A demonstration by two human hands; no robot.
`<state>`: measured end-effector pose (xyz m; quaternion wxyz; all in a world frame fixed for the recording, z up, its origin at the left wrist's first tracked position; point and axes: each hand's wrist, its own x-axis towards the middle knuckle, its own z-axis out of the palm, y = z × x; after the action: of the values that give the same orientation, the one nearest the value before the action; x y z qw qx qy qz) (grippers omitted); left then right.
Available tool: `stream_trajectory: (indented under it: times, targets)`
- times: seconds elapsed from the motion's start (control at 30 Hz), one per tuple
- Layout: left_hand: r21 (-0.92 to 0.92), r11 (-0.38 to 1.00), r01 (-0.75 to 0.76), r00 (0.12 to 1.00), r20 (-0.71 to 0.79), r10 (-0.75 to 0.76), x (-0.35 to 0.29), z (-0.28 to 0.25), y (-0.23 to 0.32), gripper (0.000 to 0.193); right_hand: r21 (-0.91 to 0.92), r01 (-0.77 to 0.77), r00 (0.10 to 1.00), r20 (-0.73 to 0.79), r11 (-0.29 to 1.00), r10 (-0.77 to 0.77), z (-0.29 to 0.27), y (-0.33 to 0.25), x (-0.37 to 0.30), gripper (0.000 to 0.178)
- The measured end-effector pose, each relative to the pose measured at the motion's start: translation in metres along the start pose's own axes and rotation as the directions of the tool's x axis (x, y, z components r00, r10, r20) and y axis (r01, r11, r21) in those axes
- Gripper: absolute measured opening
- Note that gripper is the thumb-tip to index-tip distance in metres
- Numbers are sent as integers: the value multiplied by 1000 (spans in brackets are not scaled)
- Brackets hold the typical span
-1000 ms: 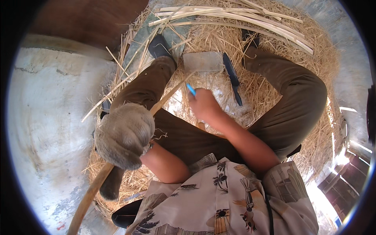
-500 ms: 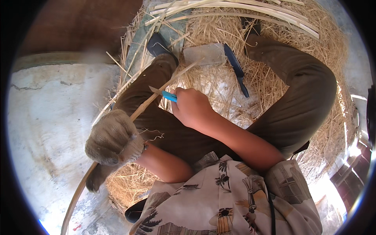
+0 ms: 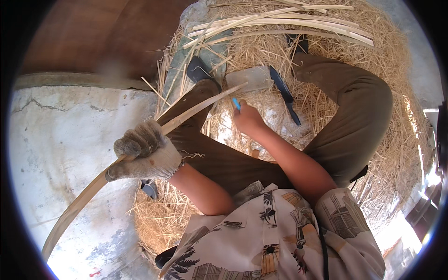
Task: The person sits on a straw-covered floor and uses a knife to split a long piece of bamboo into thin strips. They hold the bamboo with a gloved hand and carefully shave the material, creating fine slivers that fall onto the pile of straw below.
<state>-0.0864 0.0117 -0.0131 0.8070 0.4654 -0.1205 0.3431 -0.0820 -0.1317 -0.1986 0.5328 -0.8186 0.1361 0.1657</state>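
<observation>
My left hand [image 3: 143, 150], in a worn grey-beige work glove, is closed around a long, curved, split bamboo strip [image 3: 191, 112]. One end of the strip reaches over my bent left leg, and the other bows down to the lower left. My bare right hand [image 3: 248, 119] is closed on a small blue-handled knife [image 3: 236, 103], just right of the strip's far end and apart from it. Only a bit of the blue handle shows; I cannot make out the blade.
A large dark-handled knife [image 3: 283, 88] lies on the straw between my legs, beside a flat grey block [image 3: 249, 78]. Several pale bamboo strips [image 3: 280, 22] are spread at the far side. Straw shavings [image 3: 392, 126] cover the floor, with a cracked, whitish concrete surface [image 3: 70, 140] at the left.
My right hand has moved right and away from the strip with the blue-handled knife. My left hand has turned thumb-down-left and risen slightly, and the strip shows its broader face.
</observation>
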Motion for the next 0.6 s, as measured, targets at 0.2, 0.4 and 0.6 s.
stream_trajectory:
  times: [0.2,0.4,0.6]
  targets:
    - [252,966,-62,935,-323,144,2,10,-7,71,135,288,957,8,948,-291,-1,-12,2,32]
    - [346,936,-60,919,-346,187,-10,30,-11,71,297,369,859,252,881,-445,-6,-53,-44,45]
    - [223,972,-70,973,-200,115,-18,29,-9,69,247,436,851,200,865,-486,-22,-59,-54,46]
